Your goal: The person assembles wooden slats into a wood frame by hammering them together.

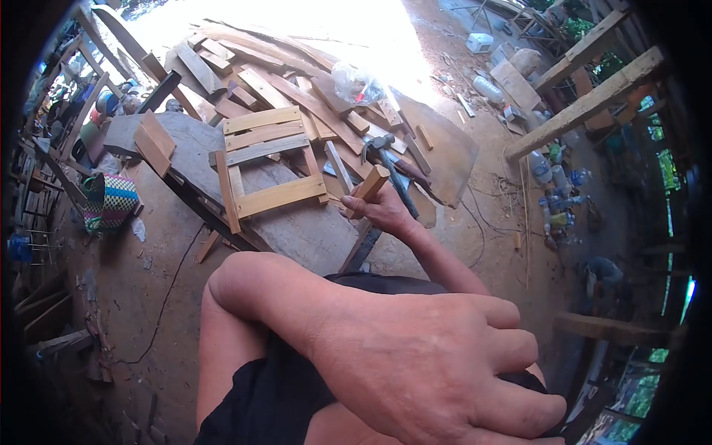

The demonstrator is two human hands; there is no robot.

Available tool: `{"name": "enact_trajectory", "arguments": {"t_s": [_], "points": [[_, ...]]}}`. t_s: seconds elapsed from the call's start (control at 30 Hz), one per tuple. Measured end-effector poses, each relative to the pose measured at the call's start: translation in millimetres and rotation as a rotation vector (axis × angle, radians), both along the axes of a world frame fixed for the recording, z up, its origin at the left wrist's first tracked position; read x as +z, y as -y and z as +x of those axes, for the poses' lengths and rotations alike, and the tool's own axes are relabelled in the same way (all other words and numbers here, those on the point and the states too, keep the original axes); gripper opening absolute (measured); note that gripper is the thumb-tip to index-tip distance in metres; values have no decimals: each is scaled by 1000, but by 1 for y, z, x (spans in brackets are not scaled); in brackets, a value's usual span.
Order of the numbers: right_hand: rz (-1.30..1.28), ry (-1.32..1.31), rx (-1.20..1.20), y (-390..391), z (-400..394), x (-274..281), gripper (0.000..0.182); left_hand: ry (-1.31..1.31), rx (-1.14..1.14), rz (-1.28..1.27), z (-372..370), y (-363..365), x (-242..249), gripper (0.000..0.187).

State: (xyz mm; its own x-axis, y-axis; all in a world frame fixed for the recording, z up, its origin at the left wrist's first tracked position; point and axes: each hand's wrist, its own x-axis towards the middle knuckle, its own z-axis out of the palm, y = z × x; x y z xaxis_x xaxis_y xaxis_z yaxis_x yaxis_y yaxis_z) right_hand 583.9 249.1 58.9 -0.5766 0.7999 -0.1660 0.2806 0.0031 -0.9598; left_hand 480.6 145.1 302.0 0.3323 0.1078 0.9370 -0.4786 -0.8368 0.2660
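Observation:
Close to the camera, my left hand (437, 363) reaches across from the left with its back showing and its fingers curled; their tips and anything in them are hidden. My right hand (386, 211) is closed round a short wooden piece (371, 184), whose square end points up. To its left lies a slatted wooden frame (271, 193) with several crosspieces, on a grey board (297, 230). Just beyond my right hand is a claw hammer (379, 143) with its head toward the pile of wood.
Loose wooden pieces (274, 85) are heaped ahead, with a clear plastic bag (352, 85) on them. A woven basket (110, 202) stands at the left. Wooden beams (586, 104) and plastic bottles (540, 167) are at the right. A dark cable (172, 293) crosses the floor.

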Motion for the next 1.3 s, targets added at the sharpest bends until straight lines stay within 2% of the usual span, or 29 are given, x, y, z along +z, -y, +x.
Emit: {"name": "enact_trajectory", "arguments": {"t_s": [0.1, 0.17, 0.2, 0.27, 0.3, 0.33, 0.37, 0.4, 0.43, 0.47, 0.53, 0.57, 0.63, 0.7, 0.77, 0.8, 0.9, 0.97, 1.03, 1.1, 1.17, 1.23, 1.3], "points": [[31, -2, -29, 6, 4, 10, 34, 7, 58, -49, 1, 1, -9, 27], [1, -23, -23, 8, 10, 13, 29, 334, 393, 223, 12, -8, -20, 29], [-22, -50, -12, 7, 10, 15, 24, 331, 388, 218, 3, -10, -24, 29], [-91, -146, -53, 13, 10, 21, 23, -100, -13, -53, -32, -13, -31, 23], [-139, -239, -95, 13, 13, 26, 23, -115, 73, -149, -34, -19, -46, 28], [-242, -312, -112, 16, 16, 31, 25, -224, 276, -342, -42, -22, -67, 28], [-241, -314, -122, 19, 19, 37, 25, -289, 500, -632, -51, -24, -95, 29], [-247, -392, -112, 22, 21, 42, 27, -86, 533, -1115, -49, -27, -137, 22], [-255, -472, -97, 24, 22, 44, 28, 9, 648, -1272, -60, -38, -197, 24], [-277, -465, -80, 25, 27, 39, 33, 2, 650, -1275, -62, -35, -210, 24], [-300, -486, -93, 30, 27, 29, 35, 269, 323, -1790, -62, -25, -224, 31], [-318, -502, -104, 32, 29, 23, 36, 265, 314, -1794, -60, -23, -229, 31], [-414, -566, -135, 36, 32, 16, 38, 401, 446, -1777, -57, -19, -237, 38], [-417, -570, -42, 38, 32, 16, 37, 449, 481, -1817, -63, -21, -255, 38], [-476, -566, -5, 39, 29, 12, 40, 494, 254, -1865, -62, -23, -249, 33], [-462, -510, 63, 40, 27, 10, 41, 554, 265, -1888, -56, -25, -246, 23], [-525, -435, 196, 38, 33, 2, 44, 530, 279, -1791, -75, -30, -272, 16], [-258, -15, 376, 27, 47, -11, 43, 574, 463, -1649, -81, -31, -264, 13], [151, 350, 306, 8, 75, -37, 45, 525, 597, -1577, -93, -30, -265, 13], [355, 560, 60, -14, 99, -60, 44, 472, 657, -1591, -98, -25, -270, 13], [294, 676, -29, -34, 106, -56, 42, 413, 705, -1603, -97, -22, -280, 14], [320, 692, -37, -48, 107, -74, 44, 401, 620, -1739, -94, -18, -292, 13], [347, 704, -47, -56, 104, -97, 45, 434, 649, -1781, -90, -16, -299, 12]]}}
